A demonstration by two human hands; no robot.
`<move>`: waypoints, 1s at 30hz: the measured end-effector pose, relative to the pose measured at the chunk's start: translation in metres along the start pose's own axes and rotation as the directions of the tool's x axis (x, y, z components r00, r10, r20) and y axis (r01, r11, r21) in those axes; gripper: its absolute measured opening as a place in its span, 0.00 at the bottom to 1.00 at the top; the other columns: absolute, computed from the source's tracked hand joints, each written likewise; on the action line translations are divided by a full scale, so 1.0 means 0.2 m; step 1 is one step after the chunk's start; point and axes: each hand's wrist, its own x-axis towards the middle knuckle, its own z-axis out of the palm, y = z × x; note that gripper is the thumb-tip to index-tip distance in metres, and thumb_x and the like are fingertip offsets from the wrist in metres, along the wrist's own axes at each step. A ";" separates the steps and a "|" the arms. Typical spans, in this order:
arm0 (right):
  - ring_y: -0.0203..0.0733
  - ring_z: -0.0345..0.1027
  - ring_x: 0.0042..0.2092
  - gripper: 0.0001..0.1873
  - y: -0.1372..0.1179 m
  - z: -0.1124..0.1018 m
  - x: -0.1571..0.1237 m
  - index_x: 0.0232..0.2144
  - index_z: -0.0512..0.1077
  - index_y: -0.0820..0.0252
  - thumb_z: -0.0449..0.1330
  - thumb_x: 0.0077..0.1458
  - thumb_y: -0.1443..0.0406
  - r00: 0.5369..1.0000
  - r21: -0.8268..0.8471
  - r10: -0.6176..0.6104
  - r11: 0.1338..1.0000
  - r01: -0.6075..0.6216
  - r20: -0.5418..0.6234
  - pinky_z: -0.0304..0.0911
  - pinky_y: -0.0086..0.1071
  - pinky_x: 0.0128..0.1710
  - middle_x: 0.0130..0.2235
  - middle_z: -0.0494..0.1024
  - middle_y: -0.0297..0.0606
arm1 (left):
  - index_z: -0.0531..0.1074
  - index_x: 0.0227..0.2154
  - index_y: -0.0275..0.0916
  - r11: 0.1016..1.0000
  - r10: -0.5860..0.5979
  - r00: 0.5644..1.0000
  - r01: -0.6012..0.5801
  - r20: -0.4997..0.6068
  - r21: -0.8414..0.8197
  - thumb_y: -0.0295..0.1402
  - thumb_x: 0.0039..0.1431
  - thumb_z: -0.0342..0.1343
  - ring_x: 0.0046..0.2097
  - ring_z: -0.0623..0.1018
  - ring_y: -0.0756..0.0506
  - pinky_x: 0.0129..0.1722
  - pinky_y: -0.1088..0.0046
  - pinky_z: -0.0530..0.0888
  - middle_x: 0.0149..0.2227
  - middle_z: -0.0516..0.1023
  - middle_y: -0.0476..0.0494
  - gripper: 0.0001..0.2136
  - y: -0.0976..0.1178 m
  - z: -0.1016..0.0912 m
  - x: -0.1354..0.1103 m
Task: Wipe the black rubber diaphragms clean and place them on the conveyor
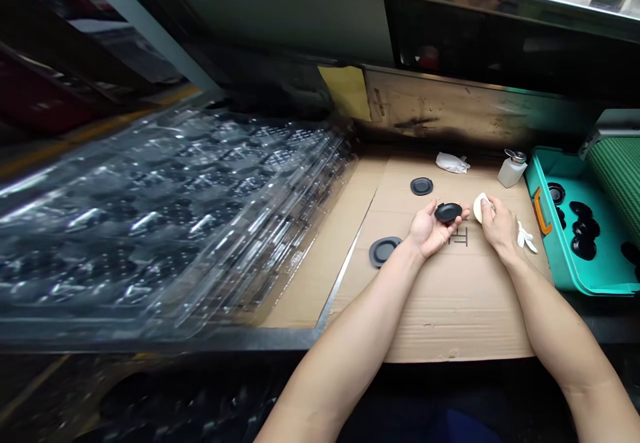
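Note:
My left hand (431, 231) holds a round black plastic part (449, 212), its shallow dished face turned up, over the cardboard sheet (450, 310). Close by on the right, my right hand (498, 224) grips a cream-white pad or folded cloth (480, 208) between thumb and fingers, apart from the black part. Two similar black round parts lie flat on the cardboard: one (421, 186) behind my left hand, another (384, 252) beside my left wrist, partly covered by it.
Stacked clear plastic trays (200, 210) fill the left side. At right stands a teal bin (565, 256) with several black parts. A small pump bottle (513, 168), a crumpled white wrapper (452, 162) and white scraps (526, 238) lie on the cardboard. A shelf edge (500, 6) runs above.

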 end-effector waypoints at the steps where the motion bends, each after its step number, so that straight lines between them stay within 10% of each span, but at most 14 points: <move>1: 0.53 0.77 0.49 0.26 0.00 0.00 0.00 0.60 0.74 0.47 0.46 0.72 0.47 1.000 -0.011 -0.016 1.000 0.016 0.024 0.65 0.38 0.46 0.49 0.84 0.41 | 0.72 0.53 0.24 1.000 0.005 1.000 -0.005 0.011 0.009 0.39 0.76 0.39 0.48 0.84 0.36 0.32 0.73 0.81 0.51 0.79 0.19 0.23 0.00 0.00 0.00; 8: 0.50 0.73 0.52 0.23 -0.04 -0.11 -0.03 0.49 0.79 0.52 0.46 0.72 0.53 0.972 -0.190 -0.215 0.955 0.230 0.094 0.63 0.37 0.48 0.50 0.81 0.43 | 0.72 0.54 0.27 0.998 0.050 0.997 -0.052 0.066 0.028 0.33 0.71 0.41 0.45 0.84 0.36 0.31 0.68 0.79 0.51 0.80 0.20 0.20 0.00 0.01 -0.03; 13: 0.62 0.69 0.56 0.22 -0.01 -0.24 -0.03 0.54 0.77 0.60 0.51 0.67 0.59 0.999 -0.468 -0.035 0.882 0.048 0.037 0.65 0.46 0.49 0.55 0.76 0.56 | 0.71 0.53 0.24 1.000 0.000 1.000 0.000 0.023 -0.029 0.37 0.74 0.42 0.45 0.85 0.38 0.36 0.70 0.82 0.51 0.79 0.19 0.20 0.01 0.01 -0.02; 27: 0.60 0.77 0.46 0.15 0.12 -0.30 0.05 0.43 0.80 0.63 0.55 0.62 0.67 0.966 -0.476 0.155 0.879 -0.040 0.206 0.67 0.43 0.42 0.44 0.82 0.57 | 0.69 0.57 0.22 0.999 -0.037 0.999 0.037 -0.037 0.019 0.47 0.76 0.36 0.33 0.84 0.45 0.25 0.78 0.79 0.42 0.82 0.24 0.30 0.03 0.00 0.00; 30: 0.54 0.76 0.45 0.12 0.13 -0.30 0.07 0.40 0.79 0.60 0.55 0.63 0.65 0.987 -0.318 -0.010 0.946 0.062 0.161 0.65 0.39 0.44 0.42 0.82 0.51 | 0.72 0.53 0.27 0.987 -0.007 1.000 0.011 -0.023 0.157 0.53 0.74 0.37 0.27 0.81 0.46 0.22 0.77 0.77 0.36 0.82 0.29 0.32 0.01 -0.01 0.00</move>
